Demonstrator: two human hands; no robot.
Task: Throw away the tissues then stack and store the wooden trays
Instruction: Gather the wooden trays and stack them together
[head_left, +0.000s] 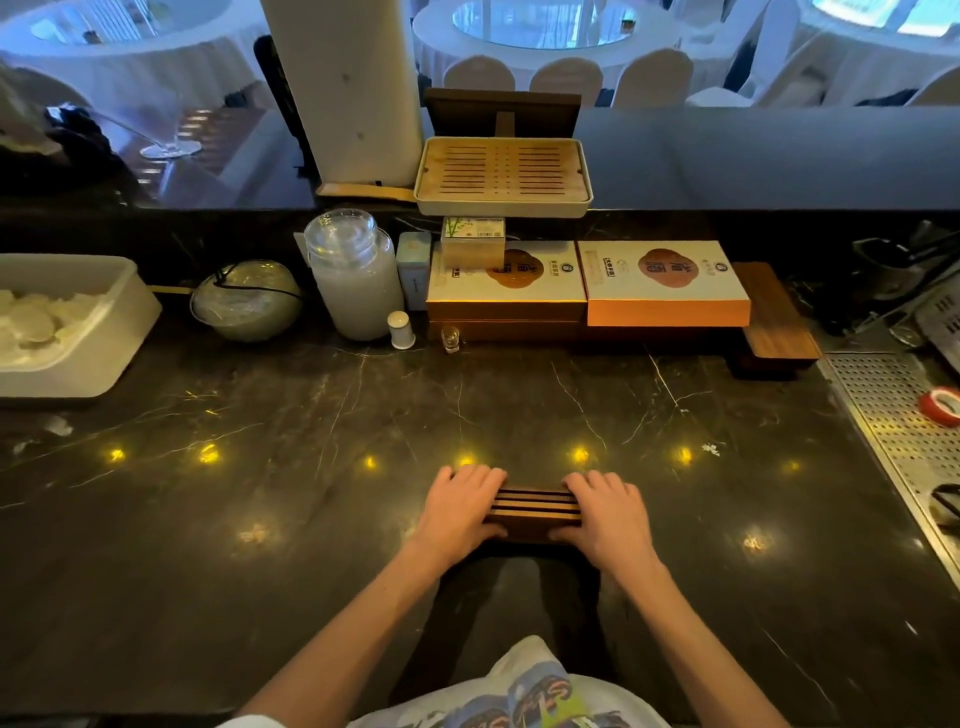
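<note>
Wooden trays (535, 512) lie at the near middle of the dark marble desk (311, 415), both ends hidden under the hands. The left hand (460, 506) grips one end and the right hand (608, 514) the other, fingers over the far edge, thumbs on the near side. Only the striped middle shows; how many are stacked cannot be told. A white scrap (58, 425) at the far left is too small to identify.

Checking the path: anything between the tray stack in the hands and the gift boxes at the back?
In the head view, only bare dark counter with lamp reflections lies between the tray stack and the gift boxes.
</note>
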